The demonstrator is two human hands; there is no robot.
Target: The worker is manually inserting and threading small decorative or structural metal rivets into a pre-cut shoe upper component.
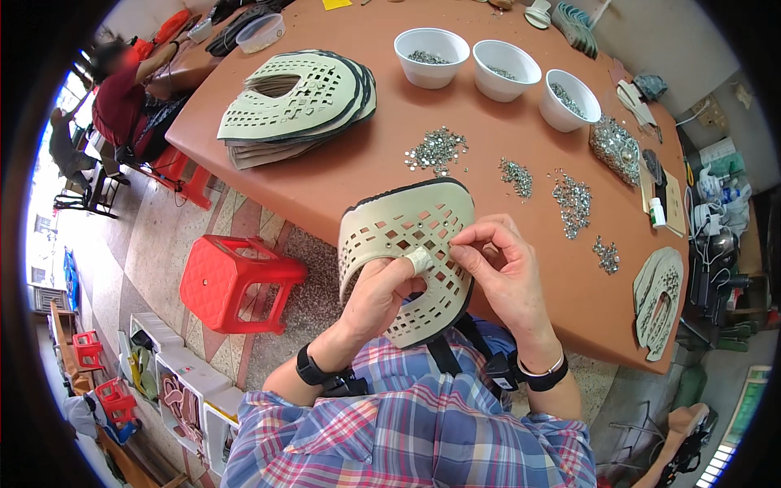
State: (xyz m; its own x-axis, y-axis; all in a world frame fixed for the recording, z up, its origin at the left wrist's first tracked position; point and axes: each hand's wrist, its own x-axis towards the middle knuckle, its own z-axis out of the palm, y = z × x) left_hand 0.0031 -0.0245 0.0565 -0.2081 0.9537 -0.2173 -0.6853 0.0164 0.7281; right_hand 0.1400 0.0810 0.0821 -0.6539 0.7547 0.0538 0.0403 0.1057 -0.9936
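A pale cream shoe-upper piece with diamond-shaped cut-outs and a dark edge is held tilted above my lap, at the table's front edge. My left hand grips it through its central opening, the thumb with a whitish wrap lying on the face. At the piece's right side my right hand pinches thumb and forefinger together close to the surface; whatever is between the fingertips is too small to make out. A few small stones appear set on the piece. Beyond it lie loose piles of shiny stones.
A stack of similar uppers stands at the table's left. Three white bowls of stones sit at the back, beside a clear bag of stones. More uppers lie right. A red stool and a seated person are left.
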